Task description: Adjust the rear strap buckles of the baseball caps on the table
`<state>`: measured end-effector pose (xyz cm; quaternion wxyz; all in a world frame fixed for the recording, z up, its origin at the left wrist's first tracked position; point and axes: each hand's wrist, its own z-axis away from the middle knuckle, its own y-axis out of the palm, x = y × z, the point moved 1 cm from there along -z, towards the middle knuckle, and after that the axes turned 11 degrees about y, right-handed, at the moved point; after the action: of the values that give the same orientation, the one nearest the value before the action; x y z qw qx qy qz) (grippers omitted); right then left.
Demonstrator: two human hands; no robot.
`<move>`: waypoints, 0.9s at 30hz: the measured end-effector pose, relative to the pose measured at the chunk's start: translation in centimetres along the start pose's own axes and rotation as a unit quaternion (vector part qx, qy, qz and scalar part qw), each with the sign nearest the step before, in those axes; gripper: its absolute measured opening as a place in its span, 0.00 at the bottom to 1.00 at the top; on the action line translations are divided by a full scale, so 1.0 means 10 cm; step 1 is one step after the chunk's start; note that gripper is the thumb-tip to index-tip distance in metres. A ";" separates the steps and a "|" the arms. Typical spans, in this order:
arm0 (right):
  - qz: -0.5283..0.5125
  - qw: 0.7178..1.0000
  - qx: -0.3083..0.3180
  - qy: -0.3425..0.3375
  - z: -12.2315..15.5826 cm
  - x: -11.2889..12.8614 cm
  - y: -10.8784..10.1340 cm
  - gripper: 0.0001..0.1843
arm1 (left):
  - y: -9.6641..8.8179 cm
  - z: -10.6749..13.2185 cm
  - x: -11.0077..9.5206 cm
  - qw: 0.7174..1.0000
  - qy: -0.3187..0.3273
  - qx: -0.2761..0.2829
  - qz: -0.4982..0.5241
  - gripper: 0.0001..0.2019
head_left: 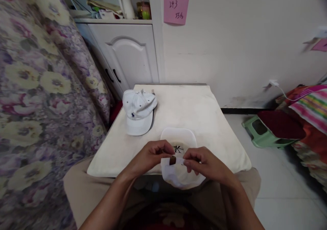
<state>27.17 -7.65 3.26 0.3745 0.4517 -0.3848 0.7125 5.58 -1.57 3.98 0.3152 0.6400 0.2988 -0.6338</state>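
A white baseball cap (184,177) with dark lettering rests at the table's near edge, its brim pointing away from me. My left hand (157,150) pinches the left part of the strap at the back of this cap. On the other side my right hand (203,162) grips the strap's right part between thumb and fingers. A small brown patch shows on the strap between the hands. Both hands partly cover the lettering. Farther off to the left, a second white cap (139,112) with a small dark logo lies apart from my hands.
The table (184,104) has a cream cover and stands against the wall. A floral curtain (38,104) hangs at the left. Behind are a white cabinet (130,56) and a shelf with a white thermos (125,2). A green stool (265,131) stands on the floor at right.
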 end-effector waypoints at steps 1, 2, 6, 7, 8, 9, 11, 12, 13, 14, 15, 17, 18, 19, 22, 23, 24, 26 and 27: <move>-0.001 1.000 -0.001 -0.002 -0.01 0.00 0.01 0.08 | 0.01 0.00 0.00 1.000 -0.008 0.004 0.006 0.06; 0.000 1.000 -0.003 -0.003 -0.02 0.00 0.02 0.08 | 0.01 0.00 0.00 1.000 -0.017 0.008 0.011 0.06; 0.010 1.000 -0.007 -0.008 -0.05 0.02 0.05 0.08 | 0.02 0.01 -0.02 0.999 -0.032 0.012 0.009 0.08; 0.012 1.000 -0.006 -0.009 -0.06 0.01 0.05 0.08 | 0.02 0.01 -0.02 0.999 -0.033 0.012 0.006 0.08; 0.016 1.000 -0.006 -0.012 -0.06 0.01 0.05 0.08 | 0.02 0.01 -0.02 0.999 -0.033 0.012 0.003 0.08; 0.020 1.000 -0.007 -0.014 -0.06 0.01 0.05 0.08 | 0.02 0.01 -0.01 0.999 -0.033 0.014 0.001 0.07; 0.029 0.999 -0.010 -0.017 -0.06 0.00 0.05 0.08 | 0.01 0.01 0.00 0.999 -0.029 0.018 -0.005 0.07; 0.032 0.999 -0.010 -0.018 -0.06 0.00 0.05 0.08 | 0.01 0.01 0.01 0.999 -0.028 0.023 -0.005 0.07; 0.035 0.999 -0.008 -0.016 -0.06 0.01 0.05 0.08 | 0.00 0.00 0.01 0.999 -0.025 0.029 -0.004 0.07; 0.035 0.999 -0.004 -0.014 -0.06 0.01 0.05 0.08 | 0.00 0.00 0.02 0.999 -0.022 0.036 -0.002 0.07; 0.036 0.999 0.001 -0.011 -0.06 0.02 0.05 0.08 | 0.00 0.00 0.02 0.999 -0.018 0.043 0.001 0.07; 0.040 0.999 0.006 -0.010 -0.06 0.03 0.06 0.09 | 0.01 0.00 0.03 0.999 -0.012 0.052 0.004 0.06; 0.043 0.999 0.005 -0.011 -0.07 0.03 0.06 0.10 | 0.01 0.00 0.02 0.999 -0.010 0.053 0.004 0.06; 0.046 0.999 0.002 -0.012 -0.07 0.04 0.07 0.10 | 0.02 0.00 0.02 0.999 -0.010 0.052 0.002 0.06; 0.042 0.999 -0.009 -0.009 -0.10 0.04 0.09 0.10 | 0.04 -0.01 0.02 0.999 -0.008 0.047 -0.010 0.06; 0.037 0.999 -0.011 -0.007 -0.11 0.04 0.10 0.09 | 0.04 -0.01 0.01 0.999 -0.004 0.045 -0.015 0.06; 0.032 0.999 -0.011 -0.006 -0.11 0.04 0.11 0.09 | 0.05 -0.01 0.01 0.999 0.002 0.043 -0.021 0.06; 0.024 1.000 -0.015 -0.004 -0.13 0.04 0.13 0.09 | 0.06 -0.02 0.01 0.999 0.014 0.038 -0.031 0.06; 0.022 1.000 -0.017 -0.002 -0.13 0.04 0.14 0.09 | 0.07 -0.02 0.02 0.999 0.016 0.036 -0.035 0.06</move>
<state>25.32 -7.00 2.93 0.3659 0.4381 -0.4075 0.7128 6.20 -1.85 3.84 0.2646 0.6503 0.3031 -0.6444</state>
